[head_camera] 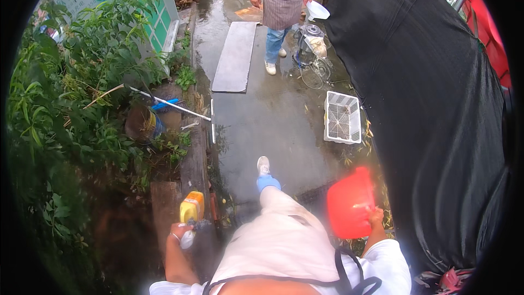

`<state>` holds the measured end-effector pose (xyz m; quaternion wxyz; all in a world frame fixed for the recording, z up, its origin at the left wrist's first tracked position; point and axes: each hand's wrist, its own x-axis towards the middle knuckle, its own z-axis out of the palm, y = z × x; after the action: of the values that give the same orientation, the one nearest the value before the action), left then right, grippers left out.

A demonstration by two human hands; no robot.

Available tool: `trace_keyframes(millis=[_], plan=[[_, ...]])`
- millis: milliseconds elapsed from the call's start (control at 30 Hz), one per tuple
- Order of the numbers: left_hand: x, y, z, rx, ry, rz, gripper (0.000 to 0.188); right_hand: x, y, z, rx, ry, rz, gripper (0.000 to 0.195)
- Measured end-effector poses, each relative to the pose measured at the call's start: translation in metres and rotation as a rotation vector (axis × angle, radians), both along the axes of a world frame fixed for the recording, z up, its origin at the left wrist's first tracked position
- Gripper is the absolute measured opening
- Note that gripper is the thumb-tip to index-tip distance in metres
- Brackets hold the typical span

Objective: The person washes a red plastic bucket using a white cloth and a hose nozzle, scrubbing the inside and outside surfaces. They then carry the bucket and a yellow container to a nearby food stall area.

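Observation:
My right hand grips the rim of a red plastic basin, which hangs tilted at my right side. At my left side, my left hand is closed around a bunch of things. A yellow plastic jug with an orange label extends ahead of the fingers. A grey mesh scrubber and a white object, perhaps a bottle, show beside the same hand. How each is gripped is partly hidden. My apron is pale, and one shoe shows on the wet pavement.
A white plastic crate lies ahead right, beside black sheeting. A squeegee, a bucket and plants line the left. Farther ahead are a grey mat and a person in a striped apron holding a white bowl.

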<state>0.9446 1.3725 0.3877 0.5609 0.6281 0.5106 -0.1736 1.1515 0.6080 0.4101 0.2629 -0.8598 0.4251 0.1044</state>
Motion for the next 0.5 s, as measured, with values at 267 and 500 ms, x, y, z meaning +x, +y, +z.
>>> trace_keyframes(millis=[267,500], plan=[[0.229,0.113,0.016,0.174,0.116,-0.21,0.029,0.193,0.081,-0.072,-0.154,0.165,0.074,0.064],[0.369,0.191,0.003,0.155,0.199,-0.353,0.034,0.322,0.142,-0.06,-0.106,0.246,0.168,0.07]])
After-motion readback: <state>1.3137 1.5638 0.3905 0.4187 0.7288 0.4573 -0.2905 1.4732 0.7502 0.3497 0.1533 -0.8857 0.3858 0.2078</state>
